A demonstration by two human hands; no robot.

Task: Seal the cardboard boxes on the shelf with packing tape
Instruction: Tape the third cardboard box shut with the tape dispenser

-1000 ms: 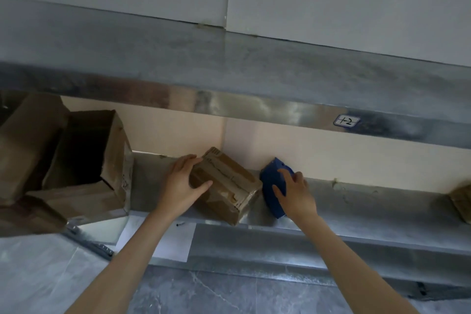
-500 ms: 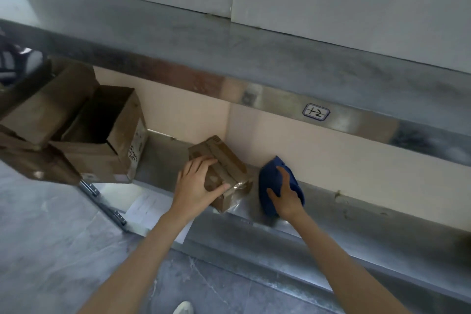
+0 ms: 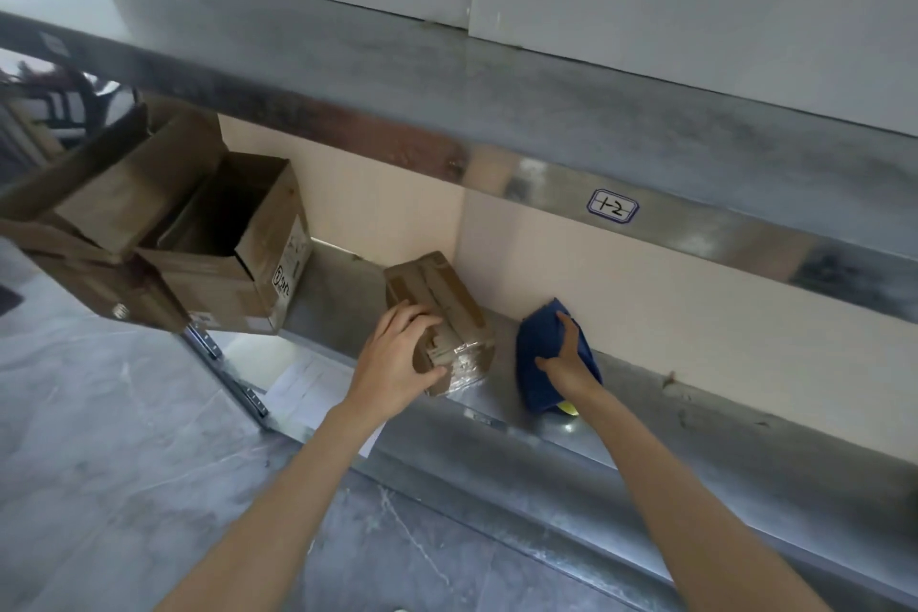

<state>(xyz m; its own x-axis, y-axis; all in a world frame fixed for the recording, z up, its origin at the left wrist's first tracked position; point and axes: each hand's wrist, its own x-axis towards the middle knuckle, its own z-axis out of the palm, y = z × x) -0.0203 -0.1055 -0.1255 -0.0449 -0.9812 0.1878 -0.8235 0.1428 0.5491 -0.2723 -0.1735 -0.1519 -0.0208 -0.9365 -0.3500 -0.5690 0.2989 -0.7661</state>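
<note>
Storeroom: labelled metal shelving (image 3: 646,417) holding cardboard boxes (image 3: 223,253).

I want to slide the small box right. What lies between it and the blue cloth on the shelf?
Nothing: the head view shows only bare metal shelf between the small box and the blue cloth.

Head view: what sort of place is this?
Probably a storeroom or warehouse: grey metal shelving bearing a handwritten "1-2" label, with open brown cardboard boxes at its left end.

Dim, soft daylight from upper left; wide-angle warp, slight blur.
</note>
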